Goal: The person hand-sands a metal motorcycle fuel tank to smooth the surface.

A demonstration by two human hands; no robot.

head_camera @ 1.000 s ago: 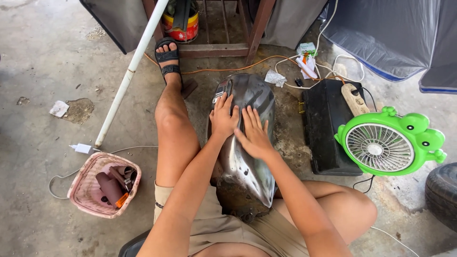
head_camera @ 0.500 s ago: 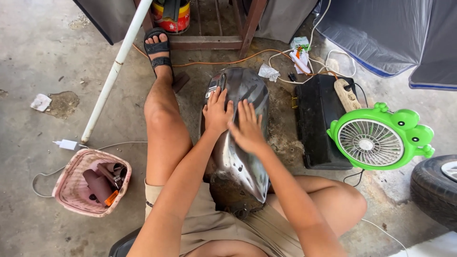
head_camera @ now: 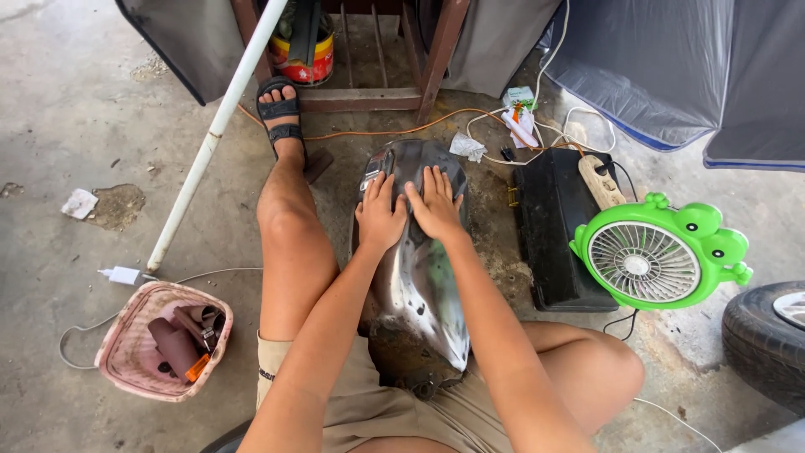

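A bare grey metal fuel tank (head_camera: pixel 417 285) lies on the concrete floor between my legs, its far end pointing away from me. My left hand (head_camera: pixel 379 216) rests flat on its upper left side, fingers spread. Beside it, my right hand (head_camera: pixel 435 204) presses palm-down on the top of the tank, with something thin possibly under the palm that I cannot make out. The two hands almost touch. My left leg stretches forward, its foot in a black sandal (head_camera: pixel 279 113).
A pink basket (head_camera: pixel 130 362) with tools sits at the lower left, a white charger (head_camera: pixel 124 275) and cable beside it. A white pole (head_camera: pixel 211 138) leans diagonally. Right of the tank lie a black case (head_camera: pixel 556 243), a green frog-shaped fan (head_camera: pixel 652 256) and a tyre (head_camera: pixel 761 335).
Both hands have slid a little farther up the tank, staying flat on it. The view has shifted, so everything sits slightly lower and more central.
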